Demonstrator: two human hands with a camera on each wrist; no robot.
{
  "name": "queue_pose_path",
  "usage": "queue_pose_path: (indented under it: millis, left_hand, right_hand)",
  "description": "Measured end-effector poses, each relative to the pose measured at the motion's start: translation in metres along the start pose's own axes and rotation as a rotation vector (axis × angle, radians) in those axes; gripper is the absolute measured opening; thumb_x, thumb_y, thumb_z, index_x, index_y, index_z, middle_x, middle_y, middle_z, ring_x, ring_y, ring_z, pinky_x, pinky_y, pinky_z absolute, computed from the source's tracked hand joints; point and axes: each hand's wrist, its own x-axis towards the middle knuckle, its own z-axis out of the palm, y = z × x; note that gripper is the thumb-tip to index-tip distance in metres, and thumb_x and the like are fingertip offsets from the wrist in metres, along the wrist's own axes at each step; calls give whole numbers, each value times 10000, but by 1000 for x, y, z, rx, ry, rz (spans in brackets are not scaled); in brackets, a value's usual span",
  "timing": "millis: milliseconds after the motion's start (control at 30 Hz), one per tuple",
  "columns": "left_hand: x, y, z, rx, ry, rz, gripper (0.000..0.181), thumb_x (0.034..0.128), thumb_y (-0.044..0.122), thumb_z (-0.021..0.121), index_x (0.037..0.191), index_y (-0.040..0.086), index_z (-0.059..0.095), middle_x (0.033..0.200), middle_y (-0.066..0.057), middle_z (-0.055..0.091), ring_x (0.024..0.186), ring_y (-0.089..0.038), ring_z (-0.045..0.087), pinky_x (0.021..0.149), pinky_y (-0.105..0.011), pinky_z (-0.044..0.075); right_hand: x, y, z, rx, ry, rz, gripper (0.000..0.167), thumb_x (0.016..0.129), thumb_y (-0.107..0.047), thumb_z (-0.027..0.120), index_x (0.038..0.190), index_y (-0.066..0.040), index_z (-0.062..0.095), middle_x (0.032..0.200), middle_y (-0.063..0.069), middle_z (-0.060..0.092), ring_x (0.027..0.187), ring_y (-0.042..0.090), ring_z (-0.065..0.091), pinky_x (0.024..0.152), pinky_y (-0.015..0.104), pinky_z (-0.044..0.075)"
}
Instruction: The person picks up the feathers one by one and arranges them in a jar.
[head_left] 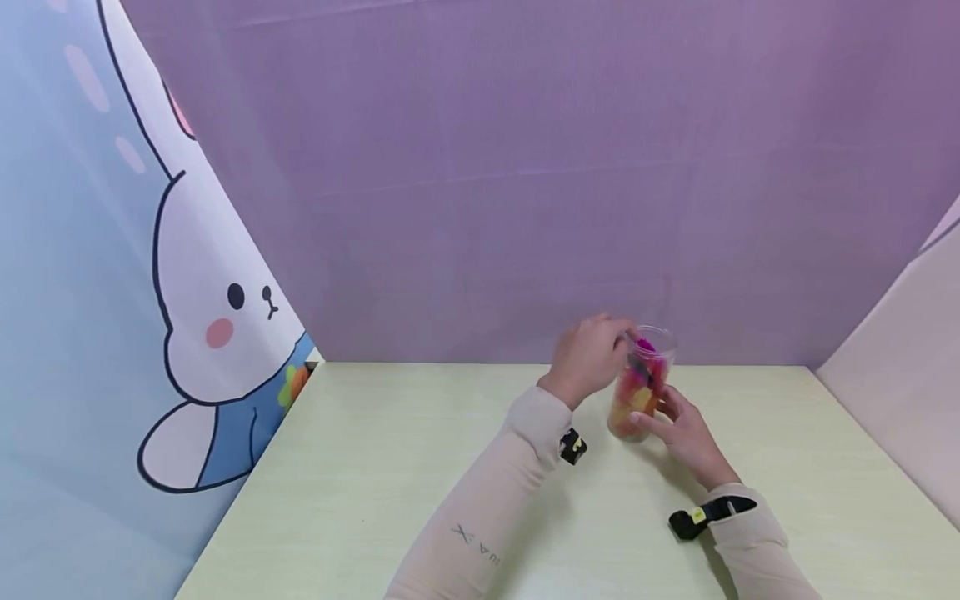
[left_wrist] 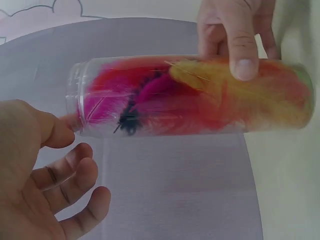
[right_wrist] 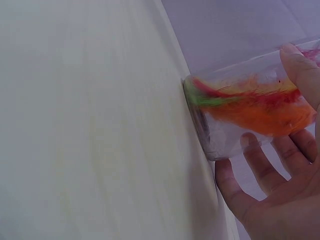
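A tall clear plastic jar (head_left: 633,404) stands slightly tilted at the far right part of the table. Pink, red, orange, yellow and black feathers (left_wrist: 155,95) fill it, with a green one (right_wrist: 215,101) near the base. My right hand (head_left: 686,437) holds the jar's lower part, thumb on one side and fingers on the other. At the open mouth is my left hand (head_left: 588,358), a fingertip reaching in by a magenta feather (head_left: 643,343). Its other fingers (left_wrist: 75,185) are loosely bent beside the jar. Whether that fingertip touches the feather is hard to see.
The pale green table (head_left: 360,475) ends at a purple cloth backdrop (head_left: 480,208) just behind the jar. A blue panel with a cartoon rabbit (head_left: 202,333) borders the left side, and a pale panel (head_left: 900,367) the right.
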Motion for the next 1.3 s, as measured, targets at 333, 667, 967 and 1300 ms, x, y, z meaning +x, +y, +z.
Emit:
queue_pose_path:
  millis: [333, 667, 967, 1300]
  left_hand:
    - [-1, 4, 4, 155, -87, 12, 245, 1064, 264, 491, 1176, 316, 703, 994, 127, 702, 837, -60, 601, 599, -192, 446]
    - [-6, 3, -1, 101, -31, 24, 283, 1032, 207, 526, 1240, 289, 699, 1055, 94, 705, 830, -72, 613, 643, -199, 487]
    - [-22, -12, 3, -58, 12, -59, 342, 1007, 176, 559, 1334, 242, 633, 1182, 69, 689, 752, -61, 551, 559, -158, 414]
    - [-67, -54, 25, -68, -93, -241, 309, 984, 218, 592, 1285, 237, 659, 1001, 47, 714, 808, -110, 648, 628, -284, 488]
  right_hand:
    - [-2, -2, 2, 8, -5, -15, 835, 954, -374, 725, 1604, -84, 288, 1614, 209, 369, 1460, 470, 367, 1158, 709, 269]
    - [0, 1, 2, 9, -7, -15, 844, 945, -384, 734, 1605, -98, 292, 1619, 197, 368, 1461, 463, 371, 1159, 709, 268]
    - [-1, 0, 1, -8, -7, 14, 880, 930, -440, 734, 1610, -111, 282, 1626, 196, 356, 1467, 469, 356, 1158, 728, 246]
    - [1, 4, 1, -17, -8, 23, 903, 925, -463, 731, 1613, -102, 269, 1623, 207, 362, 1474, 472, 350, 1155, 732, 246]
